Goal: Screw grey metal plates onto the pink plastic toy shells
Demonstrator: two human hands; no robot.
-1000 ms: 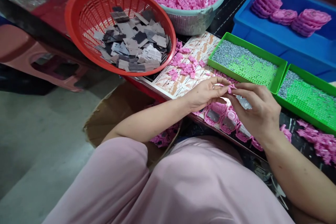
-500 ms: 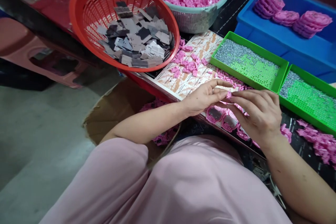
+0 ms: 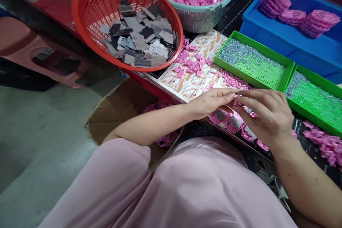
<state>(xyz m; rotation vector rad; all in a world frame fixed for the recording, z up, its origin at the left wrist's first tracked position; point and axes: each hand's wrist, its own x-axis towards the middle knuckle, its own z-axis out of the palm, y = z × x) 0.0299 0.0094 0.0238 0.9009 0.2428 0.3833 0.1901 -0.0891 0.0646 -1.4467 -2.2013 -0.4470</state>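
My left hand (image 3: 213,101) and my right hand (image 3: 269,114) meet at the fingertips above the table's front edge. Pinched between them is a small pink plastic part (image 3: 236,103), mostly covered by the fingers. Just below my hands, a row of round pink pieces with grey plates (image 3: 233,124) lies along the edge. Behind the fingertips are many tiny pink pegs (image 3: 232,79). Loose pink parts (image 3: 196,65) lie on the patterned board (image 3: 173,84) to the left.
A red basket (image 3: 77,10) holds grey plates; a pale green basket (image 3: 196,19) holds pink parts. Two green trays (image 3: 290,74) contain small metal pieces. Stacked pink pieces stand in a blue bin (image 3: 269,39). More pink parts (image 3: 324,144) lie at right. A cardboard box (image 3: 107,114) sits below.
My left fingers have closed together and flattened over the pink part, which shows less now. My right hand has shifted slightly to the right, its fingertips still meeting the left ones.
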